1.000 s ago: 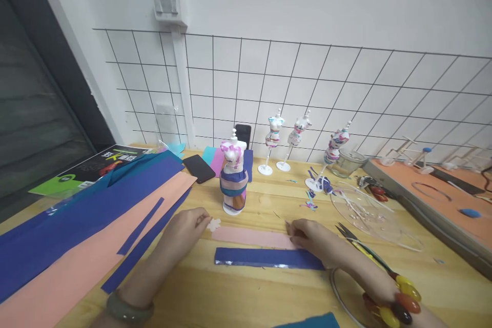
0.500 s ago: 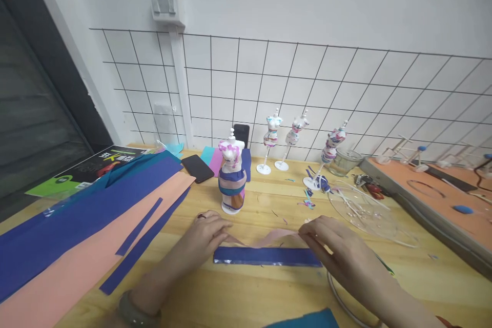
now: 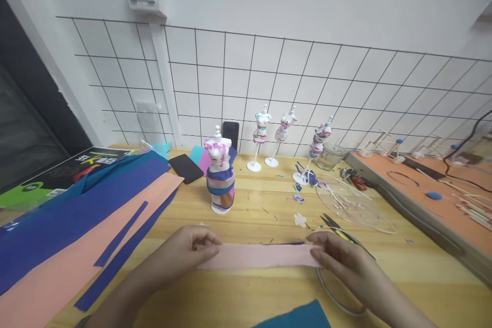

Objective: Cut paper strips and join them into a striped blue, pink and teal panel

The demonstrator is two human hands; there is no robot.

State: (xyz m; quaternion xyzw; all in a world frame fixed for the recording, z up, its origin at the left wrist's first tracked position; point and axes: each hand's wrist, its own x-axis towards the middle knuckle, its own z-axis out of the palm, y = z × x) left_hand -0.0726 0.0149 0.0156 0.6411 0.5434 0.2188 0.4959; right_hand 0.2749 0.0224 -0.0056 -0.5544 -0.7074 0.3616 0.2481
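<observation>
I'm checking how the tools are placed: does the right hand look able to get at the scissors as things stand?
Probably yes: the scissors lie beside the right hand, which partly hides them. But it holds the pink strip, so it would likely have to let go.

Plain pale pink strip [image 3: 265, 257], teal sheet [image 3: 302, 316]

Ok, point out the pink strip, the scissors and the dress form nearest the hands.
Pink strip [image 3: 263, 256]: head view, middle of its flat face.
Scissors [image 3: 345, 236]: head view, yellow part of the handle.
Dress form [image 3: 220, 183]: head view, its wrapped middle.
</observation>
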